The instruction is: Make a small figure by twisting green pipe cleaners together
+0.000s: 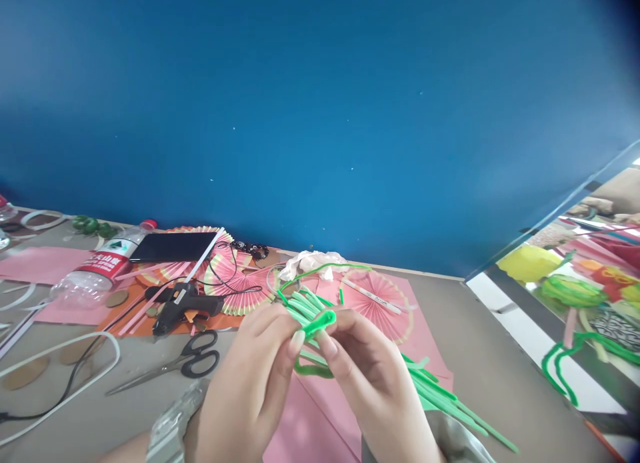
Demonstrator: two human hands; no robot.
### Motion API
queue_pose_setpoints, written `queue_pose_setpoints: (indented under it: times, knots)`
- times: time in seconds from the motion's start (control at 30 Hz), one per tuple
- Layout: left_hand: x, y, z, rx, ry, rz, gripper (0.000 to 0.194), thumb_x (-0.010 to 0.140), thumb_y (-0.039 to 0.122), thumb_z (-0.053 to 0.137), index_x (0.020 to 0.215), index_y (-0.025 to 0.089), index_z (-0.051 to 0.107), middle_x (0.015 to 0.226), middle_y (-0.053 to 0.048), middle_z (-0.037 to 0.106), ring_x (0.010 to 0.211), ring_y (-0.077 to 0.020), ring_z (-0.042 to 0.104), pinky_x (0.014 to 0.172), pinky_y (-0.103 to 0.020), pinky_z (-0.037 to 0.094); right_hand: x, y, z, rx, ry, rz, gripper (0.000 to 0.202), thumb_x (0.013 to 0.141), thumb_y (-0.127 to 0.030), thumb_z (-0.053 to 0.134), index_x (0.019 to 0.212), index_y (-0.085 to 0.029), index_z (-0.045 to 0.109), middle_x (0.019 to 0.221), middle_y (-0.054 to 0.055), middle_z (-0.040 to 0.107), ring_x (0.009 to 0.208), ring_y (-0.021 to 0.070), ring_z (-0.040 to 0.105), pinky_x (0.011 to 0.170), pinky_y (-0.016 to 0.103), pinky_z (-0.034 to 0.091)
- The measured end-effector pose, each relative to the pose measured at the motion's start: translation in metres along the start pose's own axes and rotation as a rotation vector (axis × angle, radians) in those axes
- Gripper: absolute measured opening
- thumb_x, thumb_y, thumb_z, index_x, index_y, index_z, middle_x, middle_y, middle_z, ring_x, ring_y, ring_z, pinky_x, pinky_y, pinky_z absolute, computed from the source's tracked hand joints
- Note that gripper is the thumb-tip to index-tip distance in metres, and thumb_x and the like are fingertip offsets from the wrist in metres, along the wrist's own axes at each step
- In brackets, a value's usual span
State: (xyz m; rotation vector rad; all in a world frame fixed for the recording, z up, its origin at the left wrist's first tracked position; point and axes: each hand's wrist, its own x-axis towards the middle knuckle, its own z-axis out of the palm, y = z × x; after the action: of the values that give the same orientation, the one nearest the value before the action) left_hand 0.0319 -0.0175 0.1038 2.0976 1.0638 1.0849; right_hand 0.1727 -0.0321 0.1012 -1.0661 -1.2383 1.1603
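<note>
My left hand and right hand pinching a folded pipe cleaner between thumbs and fingertips, held above pink paper, more green stems beneath, scissors near my left wrist, glue gun beyond them.

Table stands before the partition. At the person's far left, bottle on its side; phone just right of it. Glue gun before the phone; scissors nearer still, left of the left hand. Farther right, from where I stand behind the person: pen lying on a paper fan, beyond the right hand. Pipe cleaners extend out rightward past that hand.
</note>
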Motion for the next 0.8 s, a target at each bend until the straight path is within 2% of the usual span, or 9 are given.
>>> queue_pose_setpoints:
  times: [0.17, 0.3, 0.43, 0.53, 0.63, 0.73, 0.8]
  knots:
    - [0.002, -0.008, 0.000, 0.143, -0.024, 0.110, 0.018, 0.087, 0.011, 0.039, 0.075, 0.021, 0.046, 0.078, -0.003, 0.053, 0.077, -0.0203, 0.046, 0.072, -0.032, 0.035, 0.001, -0.001, 0.001, 0.150, -0.013, 0.018, 0.012, 0.083, -0.033, 0.058, 0.086, -0.022, 0.052, 0.078, 0.000, 0.053, 0.074, 0.0144, 0.056, 0.065, 0.028, 0.055]
    - [0.003, -0.011, 0.001, 0.157, -0.028, 0.111, 0.018, 0.088, 0.011, 0.038, 0.079, 0.021, 0.050, 0.081, -0.004, 0.055, 0.078, -0.0205, 0.046, 0.072, -0.032, 0.036, 0.002, 0.000, 0.001, 0.130, 0.001, 0.033, 0.014, 0.083, -0.033, 0.058, 0.090, -0.022, 0.052, 0.082, 0.001, 0.056, 0.078, 0.0156, 0.058, 0.066, 0.027, 0.055]
    - [0.004, -0.009, 0.000, 0.115, -0.058, 0.091, 0.020, 0.089, 0.013, 0.039, 0.076, 0.022, 0.050, 0.078, -0.003, 0.055, 0.077, -0.0200, 0.047, 0.073, -0.032, 0.037, 0.001, -0.001, 0.001, 0.103, -0.029, -0.023, 0.010, 0.085, -0.031, 0.054, 0.090, -0.022, 0.051, 0.081, 0.001, 0.053, 0.076, 0.0155, 0.057, 0.065, 0.027, 0.054]
    - [0.002, -0.005, 0.000, -0.020, -0.084, 0.022, 0.022, 0.090, 0.017, 0.039, 0.072, 0.022, 0.050, 0.073, -0.001, 0.053, 0.072, -0.0179, 0.049, 0.072, -0.030, 0.039, -0.003, -0.005, 0.002, 0.080, -0.041, -0.074, 0.006, 0.086, -0.028, 0.053, 0.089, -0.023, 0.051, 0.081, 0.000, 0.051, 0.074, 0.0134, 0.054, 0.064, 0.025, 0.051]
    - [-0.001, -0.002, 0.001, -0.233, -0.116, -0.101, 0.025, 0.092, 0.023, 0.039, 0.070, 0.021, 0.051, 0.069, 0.001, 0.053, 0.068, -0.0149, 0.051, 0.070, -0.025, 0.042, -0.007, -0.007, 0.003, 0.102, -0.077, -0.064, 0.007, 0.087, -0.028, 0.053, 0.083, -0.023, 0.050, 0.073, -0.002, 0.045, 0.065, 0.0112, 0.046, 0.060, 0.023, 0.047]
    - [-0.004, 0.002, 0.002, -0.398, -0.065, -0.226, 0.028, 0.092, 0.030, 0.040, 0.069, 0.022, 0.053, 0.068, 0.001, 0.054, 0.068, -0.0141, 0.053, 0.067, -0.023, 0.045, -0.009, -0.005, 0.003, 0.118, -0.146, -0.065, 0.013, 0.087, -0.032, 0.052, 0.079, -0.022, 0.048, 0.071, -0.003, 0.041, 0.063, 0.0114, 0.041, 0.058, 0.024, 0.042]
    - [-0.004, 0.004, 0.002, -0.448, -0.016, -0.304, 0.030, 0.090, 0.036, 0.041, 0.067, 0.022, 0.054, 0.066, 0.001, 0.054, 0.065, -0.0147, 0.053, 0.063, -0.023, 0.046, -0.009, -0.004, 0.003, 0.106, -0.197, -0.072, 0.016, 0.084, -0.037, 0.055, 0.083, -0.022, 0.049, 0.072, -0.002, 0.040, 0.065, 0.0124, 0.041, 0.060, 0.026, 0.041]
